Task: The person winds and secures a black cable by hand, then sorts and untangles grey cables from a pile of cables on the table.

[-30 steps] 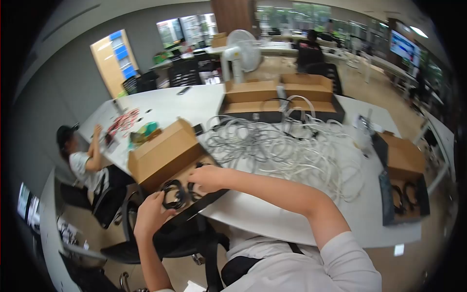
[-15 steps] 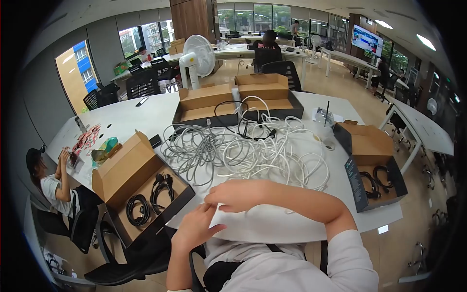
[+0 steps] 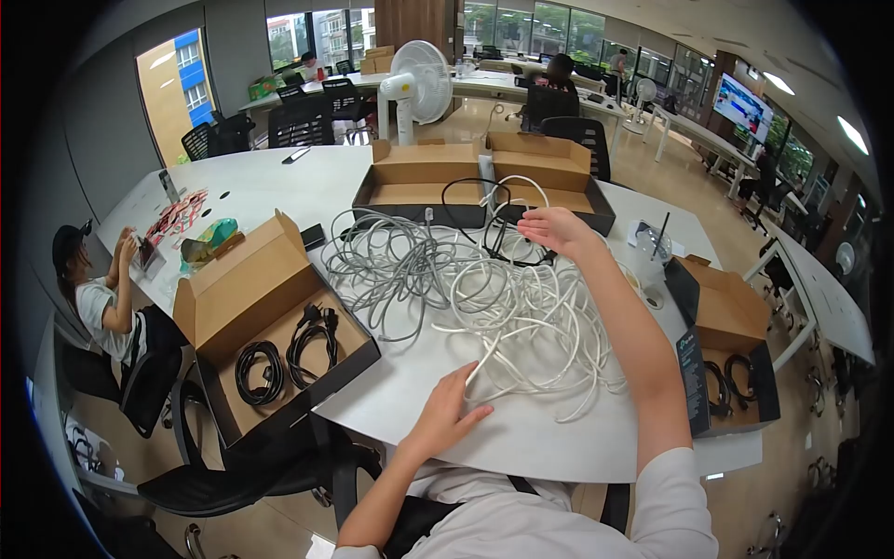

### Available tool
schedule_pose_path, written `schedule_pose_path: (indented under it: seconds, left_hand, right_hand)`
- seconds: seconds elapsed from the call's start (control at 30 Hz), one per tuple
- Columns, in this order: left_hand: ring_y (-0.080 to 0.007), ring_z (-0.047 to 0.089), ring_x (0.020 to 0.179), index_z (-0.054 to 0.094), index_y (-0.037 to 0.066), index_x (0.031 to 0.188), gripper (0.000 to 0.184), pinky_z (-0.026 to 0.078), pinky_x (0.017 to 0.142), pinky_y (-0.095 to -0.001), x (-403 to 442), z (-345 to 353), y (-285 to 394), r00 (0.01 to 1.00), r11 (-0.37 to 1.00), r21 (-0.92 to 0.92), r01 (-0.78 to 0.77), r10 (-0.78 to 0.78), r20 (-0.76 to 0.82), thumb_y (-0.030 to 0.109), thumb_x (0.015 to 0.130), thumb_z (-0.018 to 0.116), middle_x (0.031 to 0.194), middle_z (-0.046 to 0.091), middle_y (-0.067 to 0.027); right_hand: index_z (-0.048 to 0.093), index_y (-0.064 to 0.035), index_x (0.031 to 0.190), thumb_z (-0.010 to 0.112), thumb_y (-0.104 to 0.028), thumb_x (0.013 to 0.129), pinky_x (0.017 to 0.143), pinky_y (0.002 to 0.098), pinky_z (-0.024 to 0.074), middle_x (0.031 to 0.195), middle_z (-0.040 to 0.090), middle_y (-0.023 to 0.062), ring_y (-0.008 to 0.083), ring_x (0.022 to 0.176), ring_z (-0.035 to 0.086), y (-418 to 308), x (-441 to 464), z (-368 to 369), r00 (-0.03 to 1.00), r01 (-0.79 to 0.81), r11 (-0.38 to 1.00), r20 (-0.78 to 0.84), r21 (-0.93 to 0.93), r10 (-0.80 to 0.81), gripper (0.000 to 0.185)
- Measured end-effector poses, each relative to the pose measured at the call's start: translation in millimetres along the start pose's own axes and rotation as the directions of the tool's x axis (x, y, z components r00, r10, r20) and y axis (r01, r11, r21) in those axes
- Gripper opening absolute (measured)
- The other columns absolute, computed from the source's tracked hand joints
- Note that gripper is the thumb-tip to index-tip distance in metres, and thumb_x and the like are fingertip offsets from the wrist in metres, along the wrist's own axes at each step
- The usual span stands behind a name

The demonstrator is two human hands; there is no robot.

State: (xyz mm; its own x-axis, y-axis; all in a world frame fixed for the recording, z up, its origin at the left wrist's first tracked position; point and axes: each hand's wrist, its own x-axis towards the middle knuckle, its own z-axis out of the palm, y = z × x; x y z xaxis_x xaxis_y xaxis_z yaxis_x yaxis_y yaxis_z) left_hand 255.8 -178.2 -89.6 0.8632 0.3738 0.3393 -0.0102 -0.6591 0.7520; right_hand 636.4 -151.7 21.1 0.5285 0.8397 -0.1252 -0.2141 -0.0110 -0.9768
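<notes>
My left hand [image 3: 450,412] is at the near side of the white table, fingers spread, beside the white cables [image 3: 521,345]. My right hand [image 3: 556,231] reaches over the far side of the pile, next to a black cable [image 3: 498,244], with nothing visibly gripped; its fingers are stretched out. Grey cables [image 3: 400,270] lie tangled on the left of the pile. In the open box [image 3: 298,401] at the left, two coiled black cables [image 3: 259,373] rest on the cardboard bottom.
Two open boxes [image 3: 419,177] stand behind the pile. Another box [image 3: 731,307] with black cables is on the right, near a plastic cup [image 3: 654,244]. A person [image 3: 102,298] sits at the left. A fan [image 3: 416,84] stands beyond the table.
My hands have left the left box, where both coils now lie, and have separated. My right hand has moved forward over the cable pile; my left hand has moved right to its near edge.
</notes>
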Motion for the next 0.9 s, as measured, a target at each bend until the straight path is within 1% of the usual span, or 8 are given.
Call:
schedule_pose_path:
  seconds: [0.03,0.1,0.2,0.43,0.57,0.6,0.7,0.9]
  left_hand:
    - [-0.0363,0.043,0.126,0.035,0.001,0.141,0.07,0.035,0.106,-0.0411,-0.9,1.7,-0.3,0.999,0.999,-0.024,0.034,-0.034,-0.001,0.028,0.086,0.069,0.136,0.044,-0.023]
    - [-0.0357,0.045,0.124,0.038,0.001,0.14,0.066,0.035,0.105,-0.0407,-3.4,3.3,-1.9,0.994,0.992,-0.07,0.106,-0.106,-0.005,0.026,0.086,0.068,0.135,0.046,-0.0213]
    - [-0.0362,0.046,0.122,0.043,0.001,0.136,0.06,0.037,0.104,-0.0412,-4.2,5.6,-15.9,0.999,0.999,0.042,-0.035,0.036,-0.034,0.025,0.086,0.068,0.132,0.049,-0.0195]
    - [-0.0375,0.046,0.122,0.047,-0.004,0.128,0.056,0.037,0.104,-0.0423,-6.2,7.3,-13.9,0.996,0.992,0.105,-0.067,0.072,-0.049,0.025,0.085,0.067,0.129,0.051,-0.0215]
    - [-0.0376,0.048,0.12,0.049,0.002,0.129,0.053,0.038,0.103,-0.0425,-8.0,12.5,-13.2,0.993,0.989,0.128,-0.068,0.079,-0.086,0.021,0.084,0.068,0.127,0.052,-0.0208]
    - [-0.0379,0.048,0.12,0.049,0.002,0.128,0.052,0.038,0.103,-0.0426,-8.1,13.5,-12.6,0.992,0.987,0.144,-0.07,0.084,-0.093,0.021,0.084,0.068,0.126,0.053,-0.0209]
    - [-0.0379,0.048,0.12,0.05,0.002,0.127,0.051,0.038,0.103,-0.0425,-9.4,11.9,-11.6,0.99,0.984,0.147,-0.096,0.11,-0.091,0.02,0.084,0.067,0.126,0.053,-0.0211]
    - [-0.0368,0.049,0.119,0.051,0.0,0.124,0.048,0.039,0.102,-0.0421,-10.8,8.8,-11.2,0.988,0.983,0.142,-0.119,0.132,-0.085,0.02,0.083,0.067,0.124,0.054,-0.02]
  right_hand:
    - [0.054,0.0086,0.112,0.062,-0.012,0.089,0.088,0.031,0.0536,0.111,0.059,0.0233,0.0263,0.104,0.061,7.5,19.4,-1.1,0.999,-0.054,0.991,0.01,0.119,0.053,0.032]
    - [0.058,0.0021,0.113,0.063,-0.015,0.088,0.087,0.0307,0.0504,0.11,0.052,0.0195,0.0234,0.1,0.055,16.7,48.1,7.2,0.996,-0.071,0.995,-0.054,0.077,0.075,0.031]
    - [0.062,-0.0088,0.112,0.069,-0.023,0.085,0.084,0.0292,0.0449,0.113,0.044,0.013,0.0176,0.092,0.046,26.7,72.5,26.8,0.988,-0.129,0.991,-0.088,-0.029,0.126,0.03]
    - [0.062,-0.0127,0.11,0.076,-0.033,0.079,0.084,0.033,0.0437,0.103,0.05,0.0093,0.0176,0.09,0.049,44.1,97.4,38.2,0.965,-0.247,0.963,-0.12,-0.112,0.234,0.04]
    - [0.057,-0.0142,0.091,0.075,-0.041,0.081,0.058,0.0273,0.0409,0.075,0.049,-0.0006,0.0111,0.067,0.048,55.9,89.1,55.1,0.976,-0.219,0.963,-0.04,-0.158,0.215,0.034]
    - [0.056,-0.012,0.09,0.073,-0.044,0.083,0.057,0.0266,0.0402,0.071,0.051,-0.0019,0.0102,0.061,0.047,63.9,84.7,61.2,0.989,-0.131,0.989,0.06,-0.065,0.135,0.037]
    - [0.057,-0.0092,0.092,0.07,-0.04,0.087,0.051,0.0234,0.0394,0.068,0.053,-0.003,0.009,0.061,0.053,79.5,98.8,68.1,0.999,-0.03,0.998,0.032,-0.063,0.032,0.034]
    - [0.054,-0.0067,0.102,0.061,-0.021,0.092,0.056,0.0263,0.0482,0.081,0.056,-0.0002,0.0093,0.06,0.052,28.5,77.8,77.7,0.86,0.396,0.84,-0.17,-0.372,-0.481,0.018]
